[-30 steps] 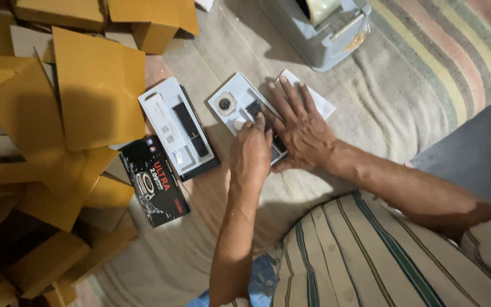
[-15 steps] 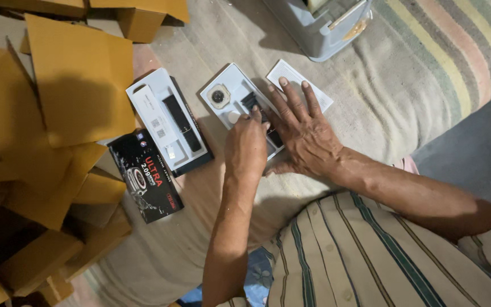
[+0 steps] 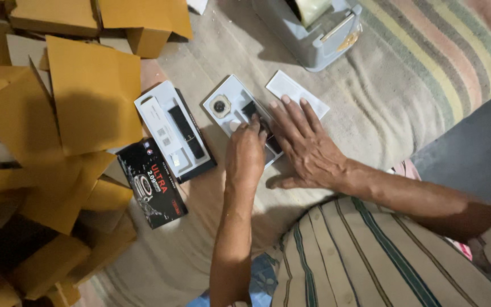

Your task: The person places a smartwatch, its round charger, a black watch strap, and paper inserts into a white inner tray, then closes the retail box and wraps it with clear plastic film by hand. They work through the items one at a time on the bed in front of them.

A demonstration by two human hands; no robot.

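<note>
Left grip: left hand [image 3: 246, 154] knuckles up, fingertips pinched together on a small part in the white tray [image 3: 227, 98]; part itself hidden, cannot tell what.
Right grip: right hand [image 3: 308, 149] flat, fingers spread, pressing the tray's near end onto the blanket [image 3: 370, 102].
Tray: under both grips; round watch face [image 3: 220, 106] just beyond left fingertips.
Beyond right grip: white card [image 3: 296, 92], grey tape dispenser [image 3: 313, 28].
Left of left grip: second white tray [image 3: 169, 133], black box lid [image 3: 152, 183], yellow cartons [image 3: 95, 94].

My left hand [image 3: 245, 156] on smooth white plastic tray [image 3: 228, 105]; blanket [image 3: 404, 74] coarse woven cloth; cartons [image 3: 95, 94] matt cardboard; black box [image 3: 152, 182] glossy.
</note>
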